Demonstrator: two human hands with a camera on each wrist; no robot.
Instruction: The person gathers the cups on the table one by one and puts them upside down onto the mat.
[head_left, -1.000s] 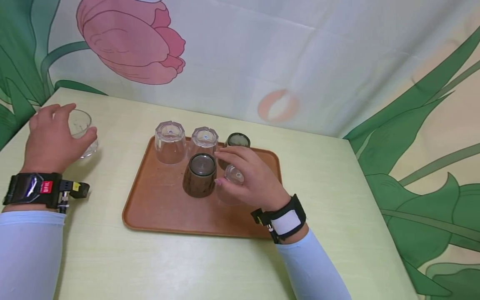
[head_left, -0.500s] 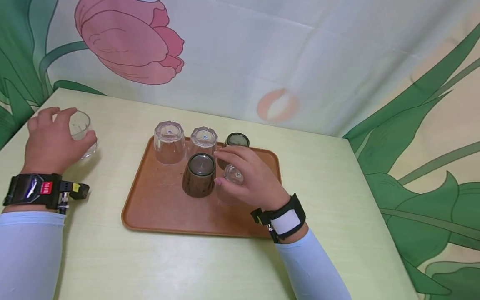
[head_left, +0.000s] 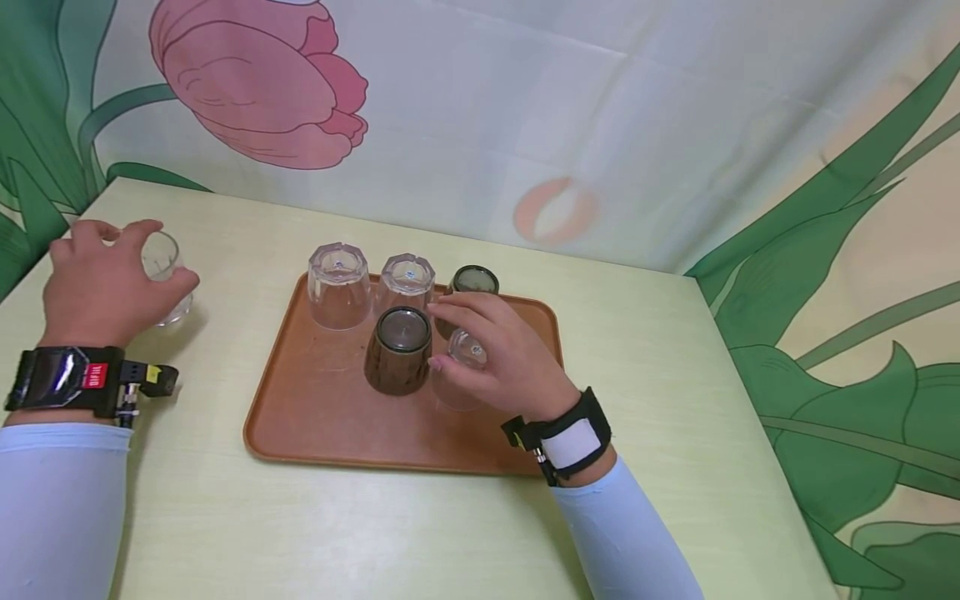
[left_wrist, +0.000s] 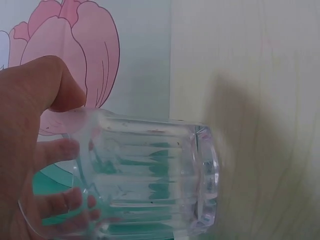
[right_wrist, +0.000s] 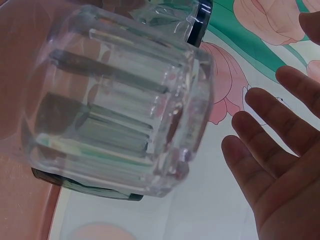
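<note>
My left hand [head_left: 97, 287] grips a clear faceted glass [left_wrist: 145, 170] by its rim, thumb on one side and fingers on the other. The glass is upright, base down, close over the table at the far left. My right hand [head_left: 513, 358] hovers with spread fingers at an upside-down clear glass [right_wrist: 125, 110] on the brown tray [head_left: 315, 417]. In the right wrist view a gap shows between its fingertips and the glass's base. Beside that glass stands an upside-down dark glass [head_left: 401, 358], its base just left of the right fingertips.
Two more clear glasses, one at the tray's back left [head_left: 339, 292] and one in the back middle [head_left: 408, 279], stand upside down. Another dark glass [head_left: 476, 282] is partly behind the right hand. A flower-printed curtain [head_left: 450, 125] hangs behind the pale table [head_left: 300, 533].
My left hand has lowered slightly toward the table with the clear glass. The right hand and the glasses on the tray have stayed in place.
</note>
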